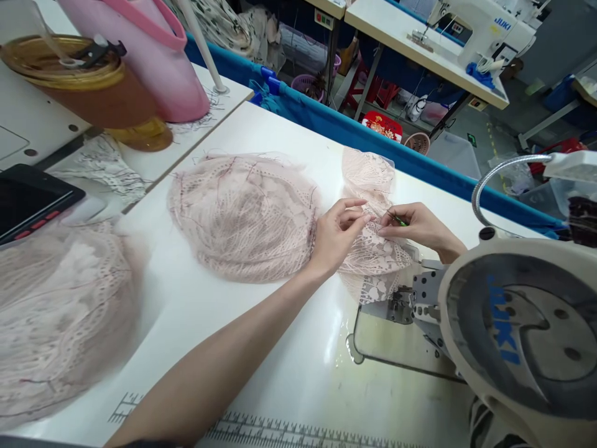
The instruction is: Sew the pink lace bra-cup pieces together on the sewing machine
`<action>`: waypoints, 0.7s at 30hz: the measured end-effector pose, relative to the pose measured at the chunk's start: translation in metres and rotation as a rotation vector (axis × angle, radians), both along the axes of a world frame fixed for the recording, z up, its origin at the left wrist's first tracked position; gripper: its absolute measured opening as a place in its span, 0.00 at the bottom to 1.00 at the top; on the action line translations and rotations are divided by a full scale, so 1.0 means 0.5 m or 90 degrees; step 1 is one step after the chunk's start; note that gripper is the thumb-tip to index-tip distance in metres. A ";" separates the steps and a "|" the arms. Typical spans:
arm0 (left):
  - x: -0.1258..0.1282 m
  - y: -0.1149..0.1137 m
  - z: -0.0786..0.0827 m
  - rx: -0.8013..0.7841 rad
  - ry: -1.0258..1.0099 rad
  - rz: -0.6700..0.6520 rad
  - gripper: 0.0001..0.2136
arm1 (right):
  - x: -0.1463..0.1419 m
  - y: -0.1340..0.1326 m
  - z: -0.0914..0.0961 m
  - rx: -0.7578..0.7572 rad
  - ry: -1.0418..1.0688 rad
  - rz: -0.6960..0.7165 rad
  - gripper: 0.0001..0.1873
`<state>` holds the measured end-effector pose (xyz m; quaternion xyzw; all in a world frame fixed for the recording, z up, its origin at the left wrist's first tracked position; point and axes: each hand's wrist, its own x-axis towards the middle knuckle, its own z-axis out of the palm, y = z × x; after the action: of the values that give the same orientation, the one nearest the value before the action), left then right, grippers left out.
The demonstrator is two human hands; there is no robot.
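- The lace piece (373, 255) was spread between the presser foot (402, 305) and the desk's (289, 348) far edge, bordered by blue cloth (321, 127).
- It was pinched in the left hand's (339, 236) fingers; a green tool (400, 221) was clasped in the right hand's (417, 227).
- Lightness, softness and snagging were judged likely; denser lace was best gripped.
- Room was left nearer the wearer.

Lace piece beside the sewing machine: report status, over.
Left hand on lace piece; right hand holding small green tool. Lace rumpled, close to presser foot. Nothing seen blocking hands.
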<state>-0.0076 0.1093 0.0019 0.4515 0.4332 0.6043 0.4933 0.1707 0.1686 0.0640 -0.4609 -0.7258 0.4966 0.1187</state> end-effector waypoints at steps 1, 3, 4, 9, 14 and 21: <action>-0.001 0.001 0.001 -0.003 -0.005 0.003 0.14 | -0.001 0.001 -0.001 0.002 -0.004 -0.001 0.19; -0.001 0.001 0.001 -0.006 -0.008 0.003 0.13 | 0.000 0.004 -0.001 0.009 -0.015 0.002 0.19; -0.002 0.002 0.001 -0.006 -0.009 0.003 0.13 | 0.000 0.005 0.000 0.009 -0.025 0.011 0.19; -0.001 0.002 -0.002 -0.005 -0.027 0.012 0.13 | 0.000 0.007 0.010 0.016 -0.050 0.045 0.19; 0.001 0.003 -0.005 -0.001 -0.059 -0.006 0.14 | 0.005 0.007 0.024 0.068 -0.033 0.047 0.21; 0.000 0.000 -0.002 0.001 -0.061 -0.016 0.13 | 0.036 0.024 0.039 0.058 -0.095 0.076 0.19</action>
<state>-0.0075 0.1092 0.0007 0.4278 0.4033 0.6191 0.5206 0.1887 0.1809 0.0837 -0.4464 -0.7806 0.4340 0.0552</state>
